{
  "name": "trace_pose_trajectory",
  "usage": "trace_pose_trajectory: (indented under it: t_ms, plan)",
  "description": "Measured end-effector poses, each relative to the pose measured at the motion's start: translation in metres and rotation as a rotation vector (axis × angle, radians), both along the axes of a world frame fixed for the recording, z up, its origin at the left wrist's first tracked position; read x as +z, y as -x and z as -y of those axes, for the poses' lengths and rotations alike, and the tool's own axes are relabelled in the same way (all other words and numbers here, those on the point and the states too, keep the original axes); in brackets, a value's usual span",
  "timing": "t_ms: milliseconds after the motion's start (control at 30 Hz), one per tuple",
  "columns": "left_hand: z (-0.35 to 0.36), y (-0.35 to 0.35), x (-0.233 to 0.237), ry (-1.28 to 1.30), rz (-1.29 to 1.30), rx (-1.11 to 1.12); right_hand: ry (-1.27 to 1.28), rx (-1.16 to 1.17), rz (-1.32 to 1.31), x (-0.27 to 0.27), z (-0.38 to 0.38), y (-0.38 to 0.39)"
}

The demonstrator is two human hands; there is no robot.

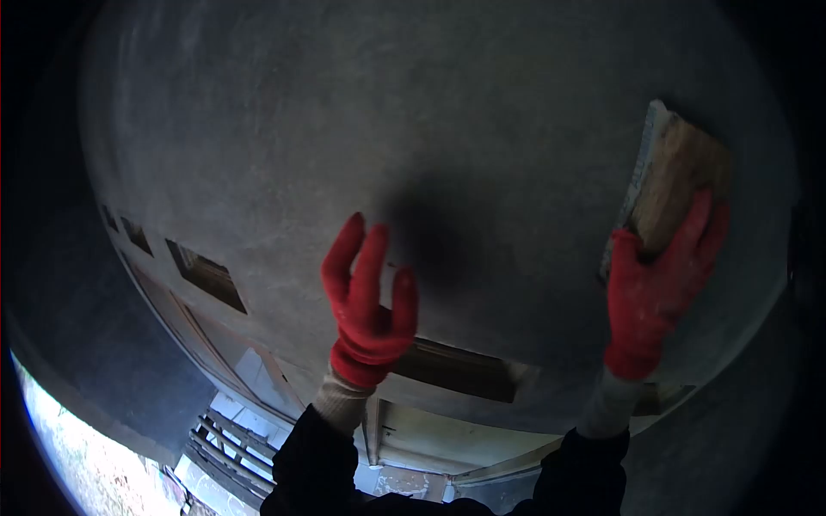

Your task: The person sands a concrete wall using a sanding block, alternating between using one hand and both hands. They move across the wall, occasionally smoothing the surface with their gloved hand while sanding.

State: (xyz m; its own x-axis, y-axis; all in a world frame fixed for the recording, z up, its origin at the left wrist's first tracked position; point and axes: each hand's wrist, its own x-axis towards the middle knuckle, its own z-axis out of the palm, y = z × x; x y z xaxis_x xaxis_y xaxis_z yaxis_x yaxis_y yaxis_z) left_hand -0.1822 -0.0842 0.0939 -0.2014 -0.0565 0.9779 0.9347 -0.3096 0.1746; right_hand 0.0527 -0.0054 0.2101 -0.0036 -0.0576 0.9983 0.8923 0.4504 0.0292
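In a red glove, my right hand (661, 288) is closed around a wooden block (684, 172) at the right of the view. A pale sheet with printed marks (641, 168) shows along the block's left edge. The block is up against a grey plastered wall (387, 103); its face toward the wall is hidden. My left hand (370, 301), also red-gloved, is raised before the wall near the middle, fingers apart and curved. I see nothing held in it, though a small pale patch shows between its fingers. A dark, soft shadow lies on the wall beside it.
Rectangular openings pierce the wall at the left (206, 275) and low in the middle (456, 368). Below are door frames (372, 430) and a slatted wooden rack (228, 456). Bright daylight enters at the lower left.
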Motion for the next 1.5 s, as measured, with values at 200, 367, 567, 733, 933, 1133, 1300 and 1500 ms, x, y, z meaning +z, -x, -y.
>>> trace_pose_trajectory:
  t_ms: [200,367,567,733,933,1133,1300,1500]
  plan:
    - [-0.01,0.084,-0.003,-0.072,-0.084,0.236,-0.141,-0.05,-0.117,0.157,-0.043,-0.086]
    - [-0.026,0.118,-0.013,-0.104,-0.202,0.377,0.038,-0.062,0.028,-0.117,-0.023,-0.104]
    - [-0.023,0.124,-0.022,-0.1,-0.241,0.344,0.142,-0.067,0.041,-0.18,-0.024,-0.115]
    - [-0.021,0.126,-0.022,-0.059,-0.265,0.364,-0.095,0.084,0.035,0.09,-0.041,-0.134]
    - [-0.021,0.127,-0.024,-0.06,-0.262,0.359,0.027,0.21,-0.062,0.123,-0.041,-0.153]
    - [-0.017,0.118,-0.022,-0.039,-0.264,0.32,0.116,-0.043,-0.029,-0.232,-0.034,-0.156]
    - [-0.015,0.117,-0.018,-0.028,-0.291,0.255,0.034,-0.087,0.063,-0.09,-0.032,-0.15]
    - [-0.017,0.12,-0.024,-0.008,-0.274,0.233,-0.145,0.059,-0.051,0.253,-0.034,-0.102]
